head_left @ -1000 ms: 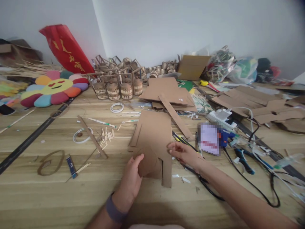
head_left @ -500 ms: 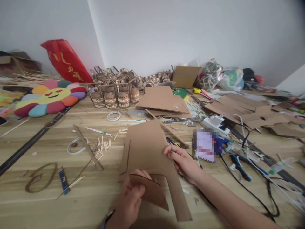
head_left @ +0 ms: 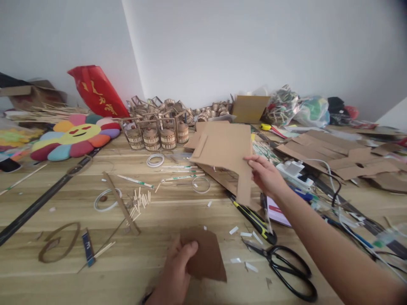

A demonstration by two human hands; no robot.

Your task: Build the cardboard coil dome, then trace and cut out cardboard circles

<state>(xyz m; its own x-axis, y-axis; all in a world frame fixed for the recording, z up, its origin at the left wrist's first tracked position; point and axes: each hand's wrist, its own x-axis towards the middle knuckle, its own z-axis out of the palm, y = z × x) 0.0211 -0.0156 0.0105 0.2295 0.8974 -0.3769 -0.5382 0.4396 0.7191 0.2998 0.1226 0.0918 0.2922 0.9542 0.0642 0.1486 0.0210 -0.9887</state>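
Note:
Between the thumb and fingers of my left hand (head_left: 178,264) is a small brown cardboard piece (head_left: 206,256) with one curved edge, held low over the near part of the table. My right hand (head_left: 263,171) pinches the right edge of a larger cardboard sheet (head_left: 224,146), which has a cut-out and a strip hanging toward me. That sheet is lifted over the cardboard stack (head_left: 208,127) and hides much of it. Below my right forearm lie black-handled scissors (head_left: 282,267) and a yellow-and-black utility knife (head_left: 256,220).
Several small lidded baskets (head_left: 151,139) stand at the back, left of a cardboard box (head_left: 250,109). A flower cushion (head_left: 78,133) lies at left. Short sticks (head_left: 140,201) and a tape roll (head_left: 108,200) are left of centre. A power strip (head_left: 295,173) with cables sits at right.
My right hand has carried the larger sheet forward and up, away from me, uncovering the scissors and knife. My left hand has drawn the small piece apart from it, nearer to me.

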